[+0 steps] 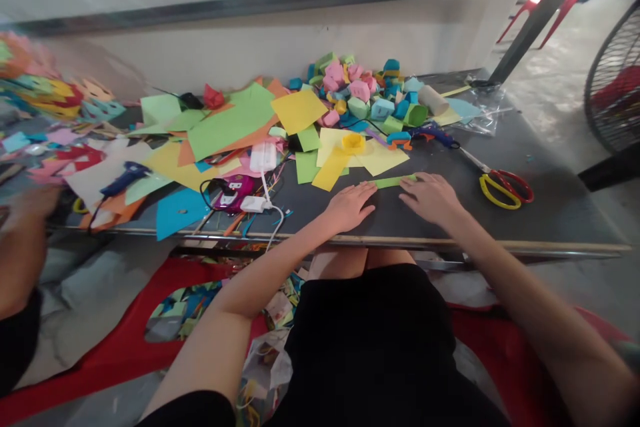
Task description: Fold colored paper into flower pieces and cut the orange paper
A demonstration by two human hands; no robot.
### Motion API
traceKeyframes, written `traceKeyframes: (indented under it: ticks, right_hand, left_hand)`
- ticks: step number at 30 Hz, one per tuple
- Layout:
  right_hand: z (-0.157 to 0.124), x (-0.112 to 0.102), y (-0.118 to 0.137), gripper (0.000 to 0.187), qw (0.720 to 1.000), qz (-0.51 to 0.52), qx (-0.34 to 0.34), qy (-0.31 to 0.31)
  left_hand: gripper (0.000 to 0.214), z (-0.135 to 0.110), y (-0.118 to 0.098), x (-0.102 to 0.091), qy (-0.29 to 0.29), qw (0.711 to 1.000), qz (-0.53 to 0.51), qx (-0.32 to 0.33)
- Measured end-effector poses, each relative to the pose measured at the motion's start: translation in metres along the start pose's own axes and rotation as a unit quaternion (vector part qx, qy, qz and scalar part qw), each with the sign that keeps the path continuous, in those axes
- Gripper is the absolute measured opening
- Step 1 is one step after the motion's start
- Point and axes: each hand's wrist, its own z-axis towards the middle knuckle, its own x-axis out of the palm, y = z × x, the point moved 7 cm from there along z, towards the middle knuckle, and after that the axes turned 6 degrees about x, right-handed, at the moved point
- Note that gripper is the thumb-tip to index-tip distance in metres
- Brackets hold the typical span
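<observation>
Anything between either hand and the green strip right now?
Nothing visible: the left hand and right hand are at opposite ends of the green strip. The pale yellow paper lies beyond it, and the scissors lie right of the right hand.

Legible text: none. Purple power strip [243,184], white plug [254,204] beside it, blue glue gun [125,177], scissors [487,169]: any lettering, brand or number too small or blurred to make out.
</observation>
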Motion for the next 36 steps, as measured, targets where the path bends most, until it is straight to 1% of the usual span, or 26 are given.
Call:
traceKeyframes:
  ticks: [2,4,6,7,9,12,14,15,17,18,20,21,23,25,26,27,29,30,31,32,34,35,36]
  right_hand:
    - [0.002,-0.007,0.028,0.043,0.998,-0.004,-0.002,-0.055]
    - [0.004,-0.006,0.058,0.044,0.996,-0.002,-0.016,-0.084]
    - [0.007,0.003,0.075,0.048,0.997,0.023,-0.029,-0.074]
    - [0.009,0.009,0.076,0.050,0.997,0.040,-0.029,-0.061]
    - [0.010,0.019,0.064,0.053,0.997,0.063,-0.022,-0.034]
    - [0.010,0.027,0.019,0.056,0.998,0.051,0.019,-0.007]
    - [0.010,0.028,-0.015,0.059,0.998,0.033,0.059,0.016]
    - [0.010,0.027,-0.027,0.060,0.997,0.026,0.064,0.027]
    - [0.012,0.025,-0.040,0.060,0.997,0.017,0.061,0.046]
    - [0.014,0.024,-0.041,0.060,0.997,0.014,0.058,0.051]
    - [0.017,0.020,-0.036,0.058,0.997,0.009,0.057,0.044]
    - [0.018,0.017,-0.031,0.057,0.998,0.006,0.059,0.029]
    - [0.018,0.009,-0.016,0.053,0.998,0.003,0.063,-0.023]
    - [0.017,0.001,0.001,0.053,0.995,0.010,0.057,-0.077]
    - [0.016,0.000,0.010,0.055,0.995,0.020,0.044,-0.088]
    - [0.016,0.002,0.019,0.055,0.996,0.032,0.020,-0.083]
    - [0.017,0.010,0.034,0.054,0.997,0.051,-0.031,-0.042]
    - [0.018,0.014,0.038,0.053,0.997,0.058,-0.050,-0.017]
    - [0.019,0.018,0.040,0.052,0.996,0.064,-0.062,0.002]
    - [0.019,0.020,0.040,0.052,0.995,0.070,-0.069,0.015]
    - [0.020,0.022,0.038,0.051,0.993,0.087,-0.081,0.025]
    - [0.019,0.022,0.038,0.051,0.991,0.098,-0.088,0.024]
    - [0.017,0.022,0.037,0.051,0.989,0.109,-0.095,0.022]
  left_hand:
    - [0.056,0.001,-0.001,0.000,-0.011,1.000,0.005,0.002]
    - [0.055,0.001,-0.002,0.001,-0.028,0.999,0.014,0.009]
    - [0.055,0.000,-0.002,0.002,-0.048,0.999,0.024,0.008]
    - [0.056,-0.001,-0.001,0.003,-0.057,0.998,0.027,0.004]
    - [0.057,-0.004,-0.001,0.006,-0.066,0.997,0.026,-0.003]
    - [0.059,-0.007,-0.002,0.010,-0.055,0.998,0.016,-0.001]
    - [0.059,-0.007,0.000,0.009,-0.049,0.999,0.007,-0.003]
    - [0.058,-0.007,0.003,0.007,-0.045,0.999,0.001,-0.005]
    - [0.052,-0.003,0.010,0.003,-0.035,0.999,-0.018,-0.007]
    - [0.049,0.000,0.015,0.000,-0.031,0.999,-0.027,-0.005]
    - [0.043,0.007,0.024,-0.007,-0.030,0.999,-0.035,0.002]
    - [0.040,0.011,0.028,-0.011,-0.031,0.999,-0.028,0.007]
    - [0.034,0.015,0.029,-0.016,-0.032,0.999,0.007,0.021]
    - [0.033,0.015,0.021,-0.016,-0.030,0.997,0.049,0.046]
    - [0.034,0.013,0.014,-0.015,-0.030,0.996,0.065,0.062]
    - [0.035,0.011,0.006,-0.014,-0.032,0.994,0.073,0.078]
    - [0.037,0.005,-0.008,-0.011,-0.044,0.992,0.066,0.095]
    - [0.038,0.004,-0.011,-0.011,-0.055,0.994,0.053,0.083]
    - [0.038,0.003,-0.010,-0.012,-0.068,0.996,0.035,0.055]
    - [0.038,0.003,-0.006,-0.014,-0.084,0.996,0.014,0.013]
    - [0.036,0.007,0.009,-0.019,-0.108,0.991,-0.024,-0.075]
    - [0.035,0.011,0.015,-0.021,-0.109,0.988,-0.036,-0.100]
    - [0.034,0.017,0.019,-0.023,-0.101,0.988,-0.042,-0.107]
